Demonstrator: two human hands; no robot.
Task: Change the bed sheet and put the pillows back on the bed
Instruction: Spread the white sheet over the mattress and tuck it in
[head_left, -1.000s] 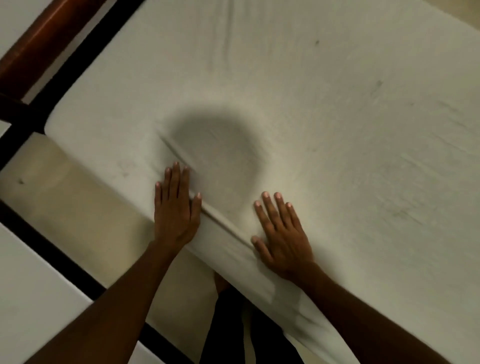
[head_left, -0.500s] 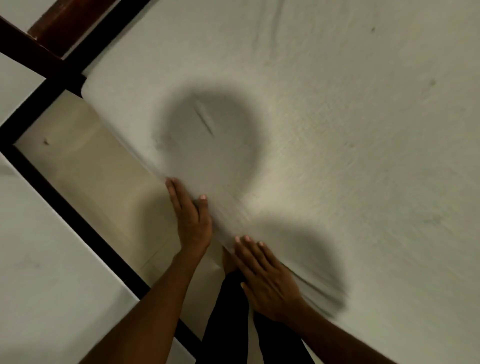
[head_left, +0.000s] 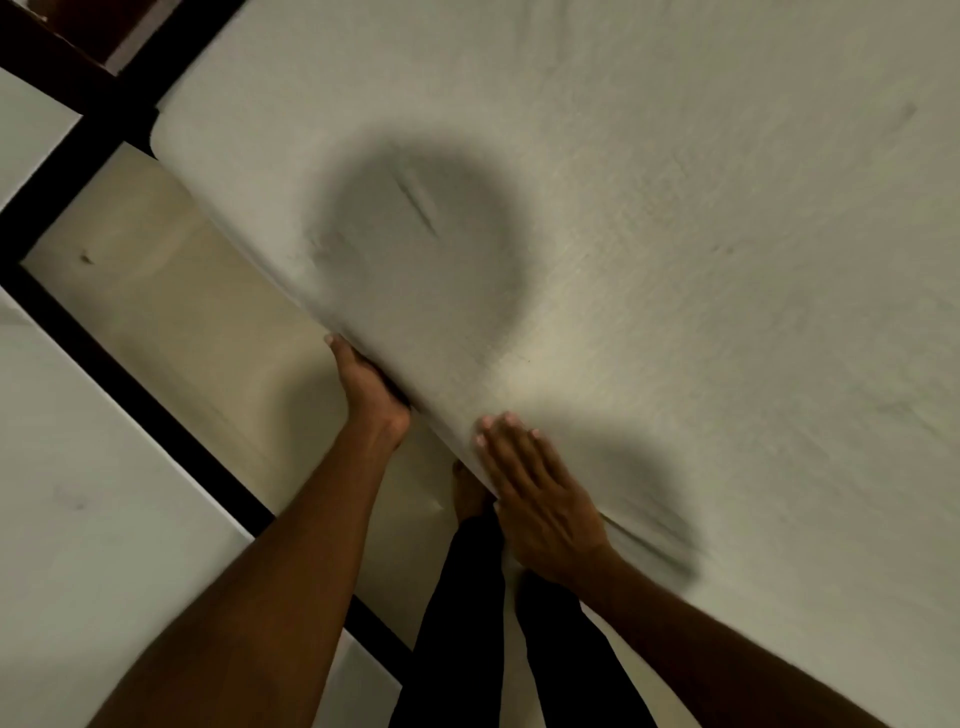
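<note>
Bed sheet (head_left: 675, 260), pale and blurred by camera motion, covers the mattress and fills most of the view, running down to the near edge where the person stands. Beige floor (head_left: 171, 312) lies beside it, crossed by a dark strip (head_left: 130, 379).

A second ago both hands lay flat on top of the sheet with a raised fold between them. That fold is gone now. The left hand (head_left: 369, 384) has dropped off the top and presses against the side of the mattress, fingers stretched along the edge; no cloth shows in its grasp, though the overhang hides part of it. The right hand (head_left: 540, 499) has slid back toward the edge and lies palm down on the sheet, fingers straight, holding nothing.

One short crease (head_left: 418, 205) remains, farther in under the round shadow. A bare foot (head_left: 467, 493) shows below the edge.

I judge this side is being smoothed and tucked; no pillows are in view, so that step likely remains.
</note>
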